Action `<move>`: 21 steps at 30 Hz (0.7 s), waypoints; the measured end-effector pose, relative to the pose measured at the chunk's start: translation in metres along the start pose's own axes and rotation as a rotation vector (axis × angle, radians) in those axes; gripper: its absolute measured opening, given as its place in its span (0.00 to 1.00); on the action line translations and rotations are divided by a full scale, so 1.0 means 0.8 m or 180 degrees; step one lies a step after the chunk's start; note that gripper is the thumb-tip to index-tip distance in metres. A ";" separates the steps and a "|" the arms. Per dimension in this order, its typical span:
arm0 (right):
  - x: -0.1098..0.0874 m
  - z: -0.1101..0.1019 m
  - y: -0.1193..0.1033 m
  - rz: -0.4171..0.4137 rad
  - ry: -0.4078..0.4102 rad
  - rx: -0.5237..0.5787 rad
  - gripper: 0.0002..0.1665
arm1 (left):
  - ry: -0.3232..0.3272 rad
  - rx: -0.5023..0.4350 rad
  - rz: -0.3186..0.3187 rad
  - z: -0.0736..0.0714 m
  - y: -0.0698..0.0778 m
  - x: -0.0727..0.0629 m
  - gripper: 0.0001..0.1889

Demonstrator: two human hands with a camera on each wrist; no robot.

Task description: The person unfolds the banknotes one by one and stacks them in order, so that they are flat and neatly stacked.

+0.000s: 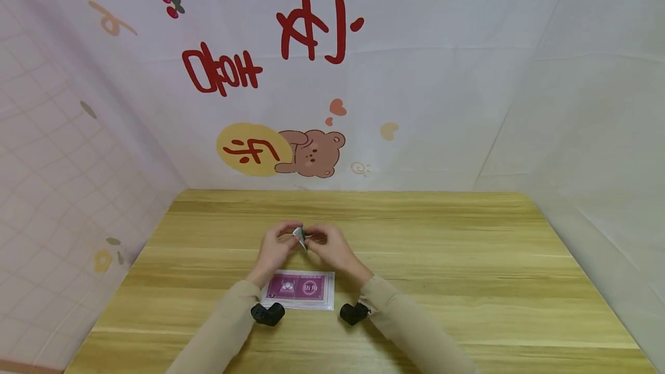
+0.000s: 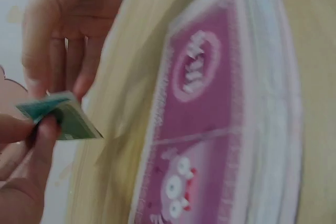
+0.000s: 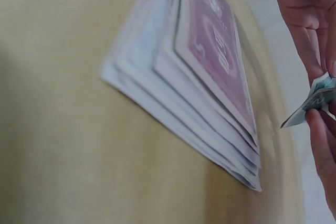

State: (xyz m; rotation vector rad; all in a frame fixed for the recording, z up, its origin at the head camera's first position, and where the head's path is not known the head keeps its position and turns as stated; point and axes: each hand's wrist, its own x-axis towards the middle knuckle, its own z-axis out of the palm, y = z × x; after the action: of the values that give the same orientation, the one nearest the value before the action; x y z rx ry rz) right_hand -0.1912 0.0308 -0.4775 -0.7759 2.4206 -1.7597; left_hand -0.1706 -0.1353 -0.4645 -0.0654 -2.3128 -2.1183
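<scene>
A small green paper note, folded over into a pointed shape, is held up between both hands above the table. My left hand pinches one side of it between thumb and fingers. From the other side my right hand grips it with thumb and fingertips. In the left wrist view the folded note shows a teal inner face and a pale edge. Closer to the body, just below the hands, lies a stack of play banknotes, with a purple one bearing a cartoon face on top.
The wood-grain table carries the stack near its middle. Its layered edges show slightly uneven in the right wrist view. Black wrist cameras sit at both cuffs. A white printed cloth hangs behind the table and along its sides.
</scene>
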 end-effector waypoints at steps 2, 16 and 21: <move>-0.008 -0.003 -0.012 -0.0014 0.0069 0.0126 0.14 | 0.0069 0.0075 0.0102 0.003 0.001 -0.002 0.15; -0.040 -0.019 -0.048 0.0036 0.0383 0.0435 0.20 | 0.0080 0.0264 0.0238 0.007 0.013 -0.021 0.10; -0.045 -0.023 -0.014 -0.0153 0.0512 0.0189 0.19 | -0.0154 0.0248 0.0289 0.005 0.008 -0.026 0.14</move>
State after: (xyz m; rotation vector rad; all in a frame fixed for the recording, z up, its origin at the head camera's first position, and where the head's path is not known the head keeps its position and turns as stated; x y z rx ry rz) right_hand -0.1619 0.0595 -0.4701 -0.7183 2.4532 -1.9745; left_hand -0.1492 -0.1314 -0.4590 -0.2192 -2.3672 -2.0049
